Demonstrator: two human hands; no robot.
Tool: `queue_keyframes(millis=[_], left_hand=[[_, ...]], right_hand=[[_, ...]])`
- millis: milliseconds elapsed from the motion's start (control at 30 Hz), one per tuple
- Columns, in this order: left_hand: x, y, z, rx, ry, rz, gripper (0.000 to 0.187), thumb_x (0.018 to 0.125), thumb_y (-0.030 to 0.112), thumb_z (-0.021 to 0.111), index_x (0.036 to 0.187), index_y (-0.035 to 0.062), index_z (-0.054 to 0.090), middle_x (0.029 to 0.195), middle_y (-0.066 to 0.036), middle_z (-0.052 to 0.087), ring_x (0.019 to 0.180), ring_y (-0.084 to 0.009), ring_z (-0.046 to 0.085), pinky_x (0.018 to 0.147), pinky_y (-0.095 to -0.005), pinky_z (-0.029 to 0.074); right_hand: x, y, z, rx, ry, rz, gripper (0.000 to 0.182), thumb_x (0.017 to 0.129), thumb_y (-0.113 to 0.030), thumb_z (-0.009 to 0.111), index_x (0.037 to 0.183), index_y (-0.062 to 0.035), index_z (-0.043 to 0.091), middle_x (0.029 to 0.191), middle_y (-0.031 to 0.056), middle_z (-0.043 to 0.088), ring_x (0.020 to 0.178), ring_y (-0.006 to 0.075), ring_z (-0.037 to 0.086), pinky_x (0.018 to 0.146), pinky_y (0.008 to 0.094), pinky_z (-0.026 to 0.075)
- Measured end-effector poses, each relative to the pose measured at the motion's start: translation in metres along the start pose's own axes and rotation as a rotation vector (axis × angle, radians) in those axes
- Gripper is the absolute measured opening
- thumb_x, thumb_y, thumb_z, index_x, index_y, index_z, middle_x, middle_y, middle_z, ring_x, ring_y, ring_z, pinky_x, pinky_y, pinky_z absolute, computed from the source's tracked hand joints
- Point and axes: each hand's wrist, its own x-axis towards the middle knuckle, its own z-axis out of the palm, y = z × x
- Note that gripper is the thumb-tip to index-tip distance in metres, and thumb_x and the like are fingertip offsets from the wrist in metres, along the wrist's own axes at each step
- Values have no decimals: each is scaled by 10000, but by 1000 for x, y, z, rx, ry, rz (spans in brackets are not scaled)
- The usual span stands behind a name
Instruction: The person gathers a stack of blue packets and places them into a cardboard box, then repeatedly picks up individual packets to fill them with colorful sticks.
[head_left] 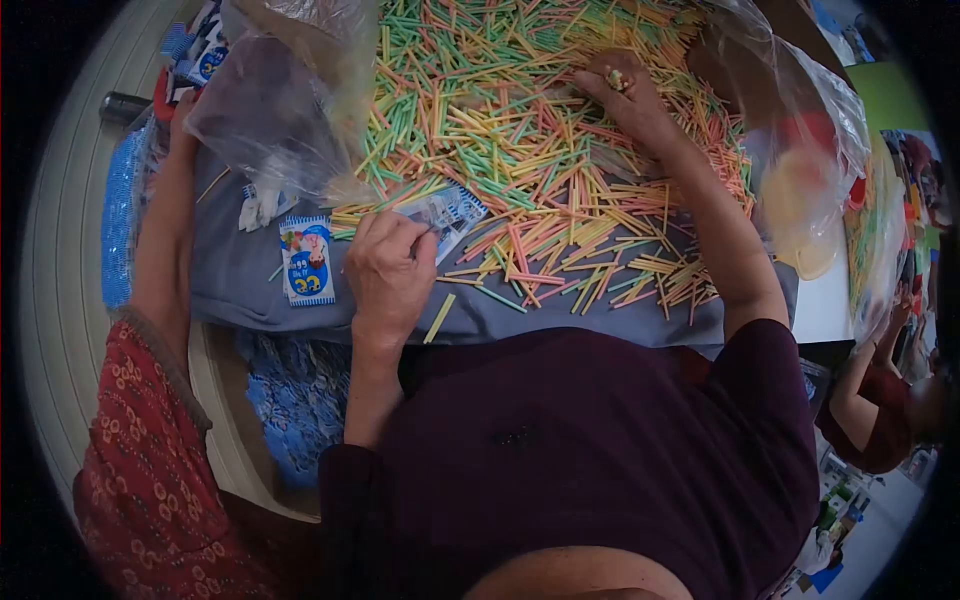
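While her left hand [388,272] pinches a small printed packet [447,213] at its corner, the right hand [625,97], fingers curled, rakes light, stiff, slippery sticks [520,150] at twelve o'clock; best gathered in bunches.

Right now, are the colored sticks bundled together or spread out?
Spread out: the colored sticks lie loose, crossing in all directions over the gray cloth.
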Motion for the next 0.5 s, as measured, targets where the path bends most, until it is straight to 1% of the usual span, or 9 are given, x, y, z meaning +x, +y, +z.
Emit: queue_keyframes(millis=[67,200,267,300,333,367,400,467,500], left_hand=[[0,2,2,16,-2,11,82,733,41,758,803,36,715,821,-81,641,803,-290,622,713,-414,500],[2,8,-1,71,6,10,81,751,38,760,823,20,728,788,-91,636,796,-292,620,705,-412,498],[2,7,-2,65,-11,11,88,756,36,764,833,9,731,783,-96,640,792,-290,622,701,-406,499],[3,5,-2,-71,19,-33,101,758,32,772,842,-4,730,790,-100,650,780,-282,631,688,-388,501],[4,2,-3,-201,54,-82,114,760,28,780,850,-17,728,796,-103,660,767,-275,640,676,-371,502],[6,-1,-5,-296,50,-87,181,760,-14,805,897,-66,698,812,-79,652,743,-127,620,657,-259,478],[12,1,-5,-269,58,-115,181,760,-14,805,897,-66,698,812,-79,652,743,-127,620,657,-259,478],[26,8,-3,-484,52,-70,169,773,-18,807,902,-61,707,818,-53,652,755,-95,602,661,-239,467],[31,12,2,-471,53,-81,169,773,-18,807,902,-61,707,818,-53,652,755,-95,602,661,-239,467]], right_hand=[[-2,13,2,-263,106,-167,369,944,-407,696,1043,-52,720,849,88,690,800,251,651,819,373,514],[-2,3,2,-245,153,-251,339,977,-373,662,1006,-38,708,865,63,665,803,219,609,759,392,490],[-7,-2,-2,133,43,113,305,1000,-336,636,988,-38,704,905,46,658,835,190,589,762,392,475],[-6,3,-9,64,53,212,364,1033,-378,565,990,-45,706,961,40,674,862,156,592,802,374,472],[-6,-1,-14,85,38,207,364,1033,-378,565,990,-45,706,961,40,674,862,156,592,802,374,472],[-5,-6,-18,249,112,103,421,1047,-425,504,967,-39,650,955,59,668,967,201,590,879,389,463],[1,-18,-18,417,182,-1,481,1061,-472,443,943,-32,595,950,79,662,1072,246,589,956,404,454],[7,-74,-14,679,144,-127,607,1045,-576,352,947,-27,591,1004,125,671,1159,288,584,1036,432,442],[5,-88,-3,695,137,-126,607,1045,-576,352,947,-27,591,1004,125,671,1159,288,584,1036,432,442]])
